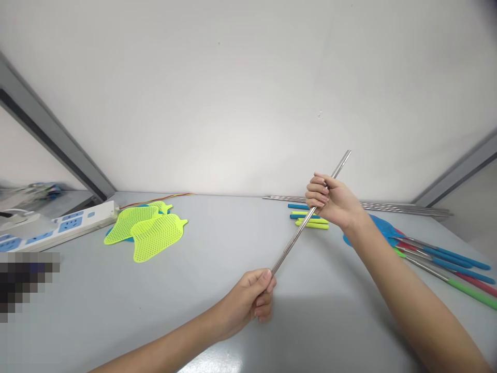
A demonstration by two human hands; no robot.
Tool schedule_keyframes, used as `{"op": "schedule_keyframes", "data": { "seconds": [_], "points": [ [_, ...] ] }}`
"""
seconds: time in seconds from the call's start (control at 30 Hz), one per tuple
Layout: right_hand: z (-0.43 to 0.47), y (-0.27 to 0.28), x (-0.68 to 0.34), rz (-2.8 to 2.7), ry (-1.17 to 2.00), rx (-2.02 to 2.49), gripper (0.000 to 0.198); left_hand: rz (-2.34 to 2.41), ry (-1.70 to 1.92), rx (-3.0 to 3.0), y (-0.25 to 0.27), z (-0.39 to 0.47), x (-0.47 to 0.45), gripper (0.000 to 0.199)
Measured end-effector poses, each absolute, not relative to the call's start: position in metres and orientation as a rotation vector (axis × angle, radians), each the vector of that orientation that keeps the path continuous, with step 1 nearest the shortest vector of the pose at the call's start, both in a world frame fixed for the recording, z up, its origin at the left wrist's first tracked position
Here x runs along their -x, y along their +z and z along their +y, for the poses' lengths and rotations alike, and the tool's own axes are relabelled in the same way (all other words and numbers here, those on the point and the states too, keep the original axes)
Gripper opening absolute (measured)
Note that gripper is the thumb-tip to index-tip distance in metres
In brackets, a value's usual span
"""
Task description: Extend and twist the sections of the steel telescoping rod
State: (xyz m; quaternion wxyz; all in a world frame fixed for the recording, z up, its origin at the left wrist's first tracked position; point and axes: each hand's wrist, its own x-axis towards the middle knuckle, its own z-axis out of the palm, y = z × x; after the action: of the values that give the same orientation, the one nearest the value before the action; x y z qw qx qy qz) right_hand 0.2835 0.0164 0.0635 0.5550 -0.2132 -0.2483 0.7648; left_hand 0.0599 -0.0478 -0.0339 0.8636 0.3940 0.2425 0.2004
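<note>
Above mid-table: metal rod (pixel 310 213), slanted, held clear of the surface; left hand (pixel 252 300) closed on its near end, right hand (pixel 328 199) closed round its upper part. Far left: yellow swatter heads (pixel 149 230), power strip (pixel 58 228). Right edge: finished swatters (pixel 446 259), grip sleeves (pixel 310 220) just behind the rod. Bare tabletop (pixel 155 311) lay near left. No legible writing.

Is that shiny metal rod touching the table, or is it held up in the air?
Apart. The head view shows the metal rod gripped by both hands, left hand and right hand, slanting above the table.
</note>
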Motion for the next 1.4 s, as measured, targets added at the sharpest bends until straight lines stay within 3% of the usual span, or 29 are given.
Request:
{"op": "schedule_keyframes", "data": {
  "seconds": [1.4],
  "points": [
    [0.017, 0.045, -0.268, -0.401, 1.629, 0.635, 0.024, 0.626, 0.523, -1.061, -0.038, -0.06, -0.063, 0.032]
  ]
}}
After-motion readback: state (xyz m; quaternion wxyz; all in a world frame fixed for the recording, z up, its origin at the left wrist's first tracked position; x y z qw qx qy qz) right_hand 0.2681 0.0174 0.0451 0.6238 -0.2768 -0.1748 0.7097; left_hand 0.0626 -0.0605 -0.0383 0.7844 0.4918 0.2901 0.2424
